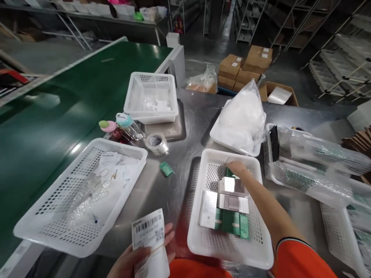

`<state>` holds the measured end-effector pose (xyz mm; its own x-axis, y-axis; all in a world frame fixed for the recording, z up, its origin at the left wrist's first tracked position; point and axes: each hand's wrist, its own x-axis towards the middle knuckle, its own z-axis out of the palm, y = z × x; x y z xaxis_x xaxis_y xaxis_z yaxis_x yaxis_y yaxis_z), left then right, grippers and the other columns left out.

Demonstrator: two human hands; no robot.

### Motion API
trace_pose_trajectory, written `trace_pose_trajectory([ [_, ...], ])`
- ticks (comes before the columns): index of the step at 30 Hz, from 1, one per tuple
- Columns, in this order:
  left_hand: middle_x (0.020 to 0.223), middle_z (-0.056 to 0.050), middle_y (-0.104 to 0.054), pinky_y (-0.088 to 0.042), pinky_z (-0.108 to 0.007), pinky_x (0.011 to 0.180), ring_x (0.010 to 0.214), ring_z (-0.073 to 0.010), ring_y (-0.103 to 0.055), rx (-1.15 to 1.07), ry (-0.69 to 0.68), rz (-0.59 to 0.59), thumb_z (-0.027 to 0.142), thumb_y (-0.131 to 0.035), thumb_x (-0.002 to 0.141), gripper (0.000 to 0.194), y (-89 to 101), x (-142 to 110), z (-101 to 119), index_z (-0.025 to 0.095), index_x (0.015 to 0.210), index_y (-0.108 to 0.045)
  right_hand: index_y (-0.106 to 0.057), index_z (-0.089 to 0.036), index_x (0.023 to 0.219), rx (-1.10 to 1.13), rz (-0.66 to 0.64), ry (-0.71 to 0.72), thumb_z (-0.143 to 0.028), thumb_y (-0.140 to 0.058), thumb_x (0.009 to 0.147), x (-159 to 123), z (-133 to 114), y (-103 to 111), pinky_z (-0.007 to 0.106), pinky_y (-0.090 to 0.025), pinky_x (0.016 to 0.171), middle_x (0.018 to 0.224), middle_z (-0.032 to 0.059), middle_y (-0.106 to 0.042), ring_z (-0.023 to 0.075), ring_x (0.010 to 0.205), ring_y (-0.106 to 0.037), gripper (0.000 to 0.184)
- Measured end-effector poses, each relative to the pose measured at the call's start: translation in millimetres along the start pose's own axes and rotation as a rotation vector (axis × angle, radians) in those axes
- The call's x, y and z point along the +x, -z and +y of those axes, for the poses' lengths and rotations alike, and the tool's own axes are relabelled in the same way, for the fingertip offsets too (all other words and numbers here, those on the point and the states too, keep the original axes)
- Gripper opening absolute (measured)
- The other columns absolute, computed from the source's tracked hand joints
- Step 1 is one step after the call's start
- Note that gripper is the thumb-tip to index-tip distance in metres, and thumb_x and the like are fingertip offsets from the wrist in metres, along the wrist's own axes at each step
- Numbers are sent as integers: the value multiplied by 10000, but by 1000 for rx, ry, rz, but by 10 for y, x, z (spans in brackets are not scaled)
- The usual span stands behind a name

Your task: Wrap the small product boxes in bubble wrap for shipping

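Note:
My left hand (142, 255) is closed around a bundle of printed labels (149, 235) with barcodes, held upright with a rubber band across it. My right hand (237, 168) reaches into a white perforated basket (199, 231), at the far end of a group of small boxes. It touches a green box (230, 173) there; its fingers are blurred and partly hidden, so I cannot tell whether they grip it. Beside that box lie silver-white boxes (233, 202) and several green-and-white boxes (231, 222). A small green packet (166, 169) lies on the metal table between both baskets.
At left, a white basket (31, 227) holds bagged items and slips. Behind it stand bottles (130, 125), a tape roll (156, 143) and stacked baskets (150, 83). A tray bears a white plastic bag (242, 116). Plastic-wrapped packs (319, 166) crowd the right; a green conveyor (95, 73) runs behind.

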<state>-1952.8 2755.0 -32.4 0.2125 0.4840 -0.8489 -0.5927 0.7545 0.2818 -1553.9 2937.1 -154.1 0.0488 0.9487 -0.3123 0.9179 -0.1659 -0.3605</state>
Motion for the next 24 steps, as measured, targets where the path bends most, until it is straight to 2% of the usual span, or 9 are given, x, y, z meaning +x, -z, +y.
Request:
trace_pose_trajectory([
  [4, 1418, -177, -592, -383, -637, 1139, 1409, -380, -432, -8, 23, -31, 41, -584, 809, 743, -130, 33, -12, 152, 1521, -404, -725, -144, 713, -36, -60, 65, -131, -579, 870, 68, 79, -37, 294, -495, 743, 650, 57, -662, 159, 697, -651, 215],
  [6, 1403, -179, -604, -404, -634, 1124, 1401, -379, -444, 0, 22, -37, 41, -582, 816, 743, -170, 20, -27, 145, 1527, -391, -732, -133, 713, -87, -86, 90, -84, -566, 835, 85, 125, -43, 307, -492, 735, 666, 68, -665, 159, 668, -644, 211],
  [9, 1381, -177, -620, -403, -639, 1120, 1407, -384, -429, 2, 16, -37, 54, -586, 817, 827, -168, -34, -44, 138, 1577, -269, -760, -129, 838, -143, -71, 123, -54, -538, 813, 57, 197, 4, 307, -490, 719, 751, 101, -697, 164, 661, -645, 236],
  [12, 1403, -174, -602, -378, -643, 1138, 1402, -383, -435, 37, -17, -26, 48, -596, 816, 873, -102, -95, -68, 165, 1593, -215, -737, -154, 1075, -159, 31, 159, -86, -533, 823, -143, 243, 135, 328, -510, 713, 958, 141, -729, 224, 753, -678, 331],
  [14, 1417, -165, -592, -370, -628, 1151, 1391, -374, -453, 73, -41, -13, 15, -605, 799, 900, -50, -117, -98, 211, 1592, -228, -648, -168, 1255, -141, 162, 183, -158, -509, 876, -435, 223, 233, 361, -534, 768, 1148, 155, -700, 270, 909, -687, 403],
  [16, 1411, -162, -597, -380, -621, 1148, 1387, -374, -458, 77, -48, -25, 16, -620, 786, 914, -19, -119, -141, 227, 1590, -239, -549, -166, 1351, -68, 369, 206, -237, -484, 926, -854, 137, 294, 388, -546, 848, 1250, 156, -661, 271, 1011, -672, 436],
  [19, 1419, -165, -588, -391, -623, 1139, 1415, -380, -418, 90, -38, -91, 75, -639, 783, 884, -38, -108, -220, 189, 1580, -275, -565, -201, 1287, 208, 735, 317, -293, -564, 926, -1586, -130, 270, 376, -567, 858, 1163, 119, -698, 235, 968, -686, 373],
  [22, 1447, -158, -564, -387, -623, 1138, 1446, -384, -365, 150, 7, -153, 109, -649, 765, 845, -121, -122, -302, 165, 1552, -348, -643, -231, 1168, 569, 840, 385, -258, -677, 861, -2187, -504, 149, 348, -573, 848, 1098, 88, -718, 226, 996, -683, 309],
  [24, 1443, -160, -568, -395, -634, 1126, 1439, -393, -374, 186, 24, -181, 113, -641, 766, 831, -183, -156, -351, 162, 1546, -357, -672, -234, 1101, 961, 825, 286, -258, -744, 808, -2440, -752, 59, 302, -579, 776, 1034, 62, -719, 196, 926, -683, 302],
])
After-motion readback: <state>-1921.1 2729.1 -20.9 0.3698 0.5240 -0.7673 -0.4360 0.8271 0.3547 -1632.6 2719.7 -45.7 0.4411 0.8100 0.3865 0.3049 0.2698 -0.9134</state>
